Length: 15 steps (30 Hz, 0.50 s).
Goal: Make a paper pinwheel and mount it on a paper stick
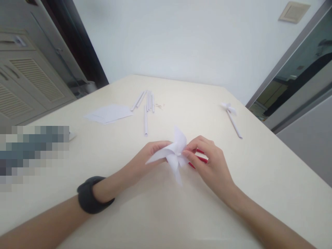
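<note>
A white folded paper pinwheel head [174,153] is held just above the cream table [272,173], between both hands. My left hand [147,157] grips it from the left, behind its blades. My right hand [211,162] pinches its centre from the right with thumb and forefinger. A black band [89,195] sits on my left wrist.
A finished white pinwheel on a paper stick [232,117] lies at the right back. Several rolled paper sticks [147,102] and a stack of white paper squares [109,114] lie at the back left. A blurred patch covers the left edge.
</note>
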Motion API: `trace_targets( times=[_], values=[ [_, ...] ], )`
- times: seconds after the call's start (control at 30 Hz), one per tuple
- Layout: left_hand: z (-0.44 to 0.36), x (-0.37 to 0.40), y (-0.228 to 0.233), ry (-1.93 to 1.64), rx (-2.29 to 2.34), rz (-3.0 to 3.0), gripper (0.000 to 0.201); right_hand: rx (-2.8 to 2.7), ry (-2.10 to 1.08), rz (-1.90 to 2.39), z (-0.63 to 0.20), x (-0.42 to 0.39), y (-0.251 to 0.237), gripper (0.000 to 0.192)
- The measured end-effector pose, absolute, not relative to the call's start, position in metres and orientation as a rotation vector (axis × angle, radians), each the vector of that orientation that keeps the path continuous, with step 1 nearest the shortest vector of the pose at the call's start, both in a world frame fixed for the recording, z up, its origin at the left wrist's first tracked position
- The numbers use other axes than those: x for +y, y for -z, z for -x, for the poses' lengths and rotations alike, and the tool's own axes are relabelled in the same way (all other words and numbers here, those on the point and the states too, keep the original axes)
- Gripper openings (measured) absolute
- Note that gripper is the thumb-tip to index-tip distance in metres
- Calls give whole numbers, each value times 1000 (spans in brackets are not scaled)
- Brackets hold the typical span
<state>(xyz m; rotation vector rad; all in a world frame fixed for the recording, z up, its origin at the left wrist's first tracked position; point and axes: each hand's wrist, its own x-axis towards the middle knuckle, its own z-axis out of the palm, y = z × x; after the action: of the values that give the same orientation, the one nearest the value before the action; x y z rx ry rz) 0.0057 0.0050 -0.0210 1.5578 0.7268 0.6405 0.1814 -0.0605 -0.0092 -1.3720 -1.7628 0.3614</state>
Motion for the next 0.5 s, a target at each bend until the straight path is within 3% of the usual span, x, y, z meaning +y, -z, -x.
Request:
trace_targets(
  times=[0.23, 0.33, 0.5],
  values=[
    [-5, 5, 19, -650, 700, -1436, 14, -1629, -459, 1334, -192, -57, 2, 12],
    [-6, 4, 16, -627, 723, -1399, 21, -1724, -516, 1318, -194, -57, 1, 21],
    [-9, 4, 12, -561, 695, -1355, 25, -1776, -659, 1317, -197, -60, -6, 13]
  ],
)
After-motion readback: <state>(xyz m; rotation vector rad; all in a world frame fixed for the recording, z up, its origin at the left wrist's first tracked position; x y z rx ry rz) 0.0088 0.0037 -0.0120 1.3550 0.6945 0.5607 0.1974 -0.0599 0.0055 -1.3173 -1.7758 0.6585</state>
